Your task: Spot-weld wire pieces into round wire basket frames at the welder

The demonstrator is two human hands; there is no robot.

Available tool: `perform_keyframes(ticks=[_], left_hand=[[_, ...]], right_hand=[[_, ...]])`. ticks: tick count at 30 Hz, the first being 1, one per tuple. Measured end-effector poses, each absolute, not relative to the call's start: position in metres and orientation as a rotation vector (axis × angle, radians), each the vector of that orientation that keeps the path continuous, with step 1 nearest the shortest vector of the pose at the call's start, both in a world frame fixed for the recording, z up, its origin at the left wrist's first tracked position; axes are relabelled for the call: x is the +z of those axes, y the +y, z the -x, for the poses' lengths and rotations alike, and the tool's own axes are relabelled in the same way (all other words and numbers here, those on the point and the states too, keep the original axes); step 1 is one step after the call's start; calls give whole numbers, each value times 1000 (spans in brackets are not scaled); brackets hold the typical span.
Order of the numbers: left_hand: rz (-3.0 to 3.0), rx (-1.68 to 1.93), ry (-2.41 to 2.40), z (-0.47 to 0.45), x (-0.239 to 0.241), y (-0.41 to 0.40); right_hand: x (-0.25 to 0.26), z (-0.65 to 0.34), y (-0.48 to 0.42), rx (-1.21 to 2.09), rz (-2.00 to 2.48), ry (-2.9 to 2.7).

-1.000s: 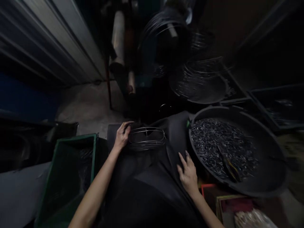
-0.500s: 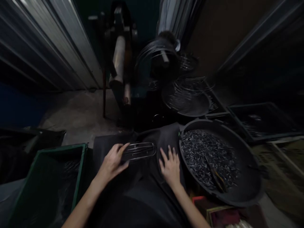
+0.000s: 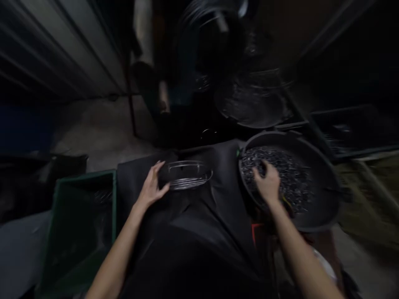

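My left hand (image 3: 153,185) grips the left end of a bundle of oblong metal wire loops (image 3: 188,182), fingers behind and thumb in front. The loops rest above a dark cloth or apron (image 3: 199,220) over the lap. On the right, my right hand (image 3: 268,181) is over a wide dark basin (image 3: 324,199), its thumb and fingers curved and apart. Its fingertips are at the many small, shiny metal pieces (image 3: 293,174), too blurred to name. A tool with a yellow-edged handle (image 3: 286,202) lies among them, partly hidden by my right wrist.
To the left stands a green plastic crate (image 3: 114,207) with some metal pieces inside. Beyond the basin is another round pan (image 3: 252,112) of wire parts. Dark machinery (image 3: 145,37) rises ahead. A red-edged box (image 3: 257,234) sits below the basin, near my right forearm.
My right hand has moved from the cloth beside the wire loops to the basin on the right. My left hand stays at the loops, which now tilt differently. The view has dipped downward.
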State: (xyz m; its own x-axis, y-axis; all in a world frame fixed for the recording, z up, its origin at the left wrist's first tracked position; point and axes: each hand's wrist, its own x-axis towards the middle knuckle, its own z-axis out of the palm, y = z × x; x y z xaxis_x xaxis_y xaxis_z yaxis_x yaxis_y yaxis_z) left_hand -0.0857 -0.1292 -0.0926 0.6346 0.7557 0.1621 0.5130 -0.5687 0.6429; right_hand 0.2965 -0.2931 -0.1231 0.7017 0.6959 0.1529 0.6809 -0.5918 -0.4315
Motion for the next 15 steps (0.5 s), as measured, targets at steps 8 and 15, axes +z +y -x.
perform_keyframes(ticks=[8, 15], left_hand=[[-2108, 535, 1057, 103, -105, -134], [-2282, 477, 985, 80, -71, -128]], right_hand=[[-185, -329, -282, 617, 2749, -1062], [-146, -321, -296, 373, 2518, -1041]])
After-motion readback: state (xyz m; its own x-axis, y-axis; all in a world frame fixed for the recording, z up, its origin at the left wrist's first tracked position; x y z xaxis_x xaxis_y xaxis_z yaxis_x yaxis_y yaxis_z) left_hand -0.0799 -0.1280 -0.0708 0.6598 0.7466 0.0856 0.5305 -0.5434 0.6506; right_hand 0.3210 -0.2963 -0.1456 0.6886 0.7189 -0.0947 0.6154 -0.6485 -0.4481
